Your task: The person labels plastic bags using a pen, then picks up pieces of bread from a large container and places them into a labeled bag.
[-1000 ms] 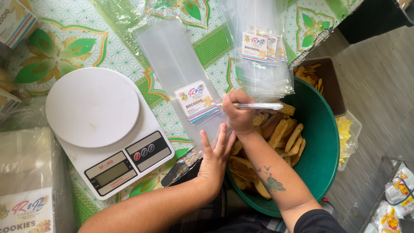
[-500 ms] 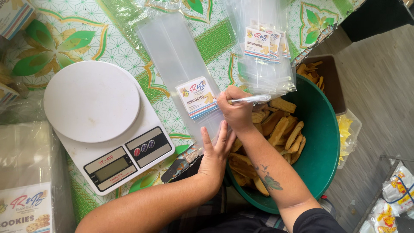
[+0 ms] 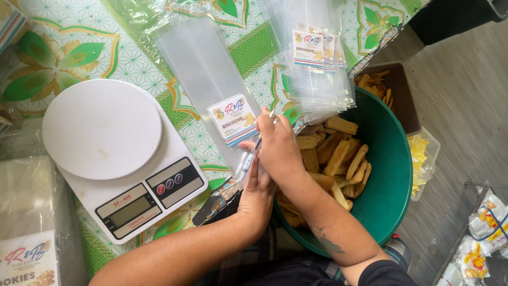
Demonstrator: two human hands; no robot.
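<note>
My right hand (image 3: 278, 145) is gripping a pen (image 3: 256, 145) | left hand (image 3: 255, 182) is lying open, touching the bag (image 3: 211, 85) | pen is pointing down-left, steeply tilted.

One white kitchen scale (image 3: 114, 153), one green basin (image 3: 389, 180) of many biscuits, one brown tray (image 3: 399, 100) and two hands are counted.

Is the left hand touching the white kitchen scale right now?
Apart. In the head view the left hand sits at the open end of the clear labelled bag, and a strip of green patterned tablecloth shows between it and the white kitchen scale.
</note>
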